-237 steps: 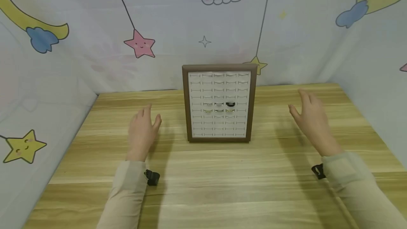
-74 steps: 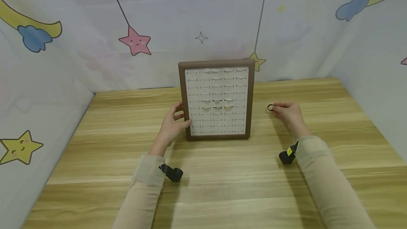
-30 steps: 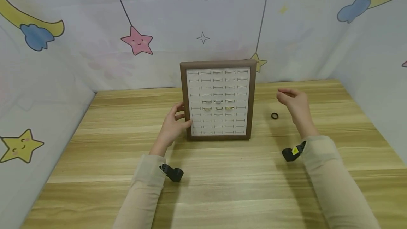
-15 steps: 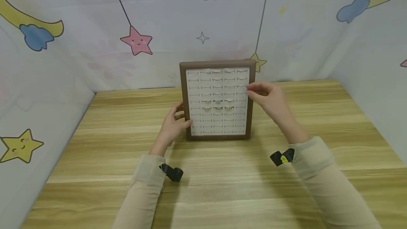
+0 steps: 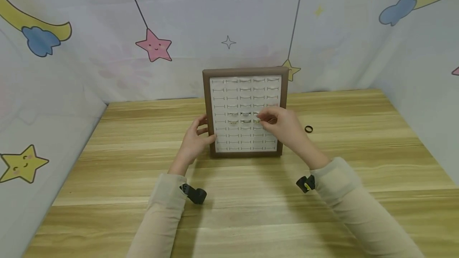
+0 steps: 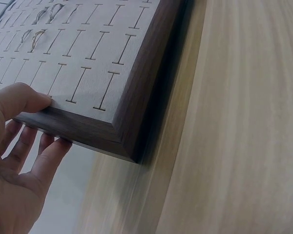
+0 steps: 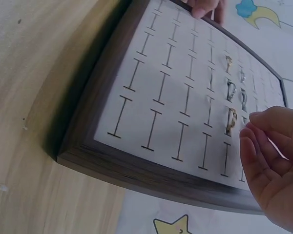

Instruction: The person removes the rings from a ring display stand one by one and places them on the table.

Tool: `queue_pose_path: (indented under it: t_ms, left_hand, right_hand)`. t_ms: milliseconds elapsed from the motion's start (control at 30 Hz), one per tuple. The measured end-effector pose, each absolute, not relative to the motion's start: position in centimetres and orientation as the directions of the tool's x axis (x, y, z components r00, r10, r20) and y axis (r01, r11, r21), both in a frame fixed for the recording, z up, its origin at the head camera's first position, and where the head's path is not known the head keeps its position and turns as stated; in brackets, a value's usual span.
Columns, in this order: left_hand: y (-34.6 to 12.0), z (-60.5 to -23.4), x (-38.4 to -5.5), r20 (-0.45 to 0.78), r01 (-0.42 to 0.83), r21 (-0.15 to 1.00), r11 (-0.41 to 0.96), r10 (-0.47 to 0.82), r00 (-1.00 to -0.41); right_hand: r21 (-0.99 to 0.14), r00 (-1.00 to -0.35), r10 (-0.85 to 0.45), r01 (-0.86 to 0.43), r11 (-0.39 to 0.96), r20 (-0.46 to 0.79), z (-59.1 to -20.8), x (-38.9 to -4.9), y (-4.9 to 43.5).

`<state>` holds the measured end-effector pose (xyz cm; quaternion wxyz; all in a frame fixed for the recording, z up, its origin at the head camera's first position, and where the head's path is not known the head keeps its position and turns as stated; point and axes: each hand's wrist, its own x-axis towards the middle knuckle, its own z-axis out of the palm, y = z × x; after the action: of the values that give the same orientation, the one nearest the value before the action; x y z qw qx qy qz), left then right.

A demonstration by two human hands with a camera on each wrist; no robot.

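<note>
A brown-framed ring display board with a white slotted face stands upright on the table. My left hand grips its lower left edge, thumb on the front and fingers behind. Several rings sit in the middle slots. My right hand is at the board's face, thumb and forefinger bent beside a gold ring in its slot. The right wrist view shows that ring beside the fingertips, with nothing plainly held. A black ring lies on the table to the right of the board.
The wood-grain table extends around the board. A white cloth backdrop with cartoon stars and moons hangs behind it and along both sides. Small black cameras are strapped at both wrists.
The black ring was taken from its slot and laid on the table by my right hand, which then moved left to the board. My left hand came to the board's edge and has stayed there.
</note>
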<state>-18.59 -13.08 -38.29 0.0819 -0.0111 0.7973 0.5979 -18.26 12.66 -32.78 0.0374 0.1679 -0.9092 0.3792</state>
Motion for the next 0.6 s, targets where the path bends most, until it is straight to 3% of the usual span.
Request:
queue_pose_path:
  t_ms: [233, 600]
  left_hand:
    - [-13.1, -38.4, -18.6, -0.143, -0.115, 0.955, 0.275, 0.084, -0.986]
    - [-13.1, -38.5, -18.7, -0.137, -0.109, 0.957, 0.267, 0.086, -0.987]
  right_hand:
    - [-0.559, -0.896, -0.325, -0.444, 0.7, 0.304, -33.4, -18.1, 12.0]
    - [-0.379, -0.844, -0.357, -0.507, 0.774, 0.4, -34.2, -18.2, 11.3]
